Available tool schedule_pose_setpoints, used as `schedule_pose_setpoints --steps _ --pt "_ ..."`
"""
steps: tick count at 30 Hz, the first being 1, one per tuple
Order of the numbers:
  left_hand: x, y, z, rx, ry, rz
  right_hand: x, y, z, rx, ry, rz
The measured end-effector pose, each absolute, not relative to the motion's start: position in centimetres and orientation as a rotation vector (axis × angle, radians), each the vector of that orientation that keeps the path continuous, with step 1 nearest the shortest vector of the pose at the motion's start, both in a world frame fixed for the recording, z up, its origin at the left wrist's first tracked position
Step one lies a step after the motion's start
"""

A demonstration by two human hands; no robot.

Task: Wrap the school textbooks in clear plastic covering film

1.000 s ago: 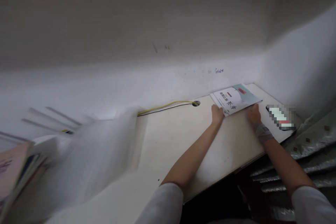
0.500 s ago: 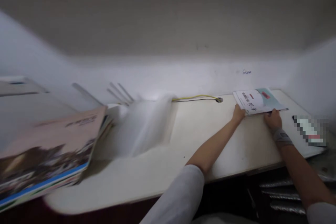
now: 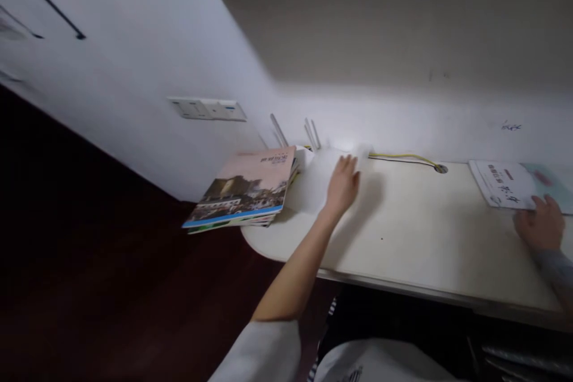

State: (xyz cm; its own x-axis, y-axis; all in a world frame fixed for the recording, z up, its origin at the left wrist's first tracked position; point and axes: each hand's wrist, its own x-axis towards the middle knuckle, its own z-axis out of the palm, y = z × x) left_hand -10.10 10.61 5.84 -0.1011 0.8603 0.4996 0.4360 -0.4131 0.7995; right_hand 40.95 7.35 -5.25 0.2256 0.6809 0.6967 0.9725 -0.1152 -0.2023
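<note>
My left hand [image 3: 342, 184] is stretched out over a white, blurred sheet or bag [image 3: 331, 176] lying on the pale desk [image 3: 416, 233], its fingers extended and resting on it. Just left of that lies a stack of books [image 3: 244, 188] with a pink cover and a building photo on top, overhanging the desk's left end. My right hand [image 3: 539, 227] rests at the near edge of a white and teal booklet [image 3: 510, 184] at the desk's right, fingers curled against it.
A yellow and black cable [image 3: 403, 158] runs along the wall to a hole [image 3: 441, 169] in the desk. Thin white antennas [image 3: 308, 131] stand behind the white sheet. A wall socket strip [image 3: 208, 109] is on the left wall. Dark floor lies below left.
My left hand let go of the booklet and moved left across the desk to the white sheet. The view swung left, bringing the book stack into sight. My right hand stayed at the booklet.
</note>
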Motion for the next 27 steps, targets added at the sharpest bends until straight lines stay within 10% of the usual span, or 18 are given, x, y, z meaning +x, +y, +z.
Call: schedule_pose_setpoints --steps 9,21,27 --pt "-19.3 8.2 -1.6 1.726 2.397 0.715 25.5 6.3 -4.2 -1.398 -2.125 -0.317" --pt "-17.9 7.3 -0.4 1.870 2.302 0.923 20.5 4.0 -2.9 -1.276 -2.202 -0.124" --pt "-9.9 4.4 5.4 2.121 1.601 1.440 19.5 3.2 -1.0 -1.222 -1.822 0.516"
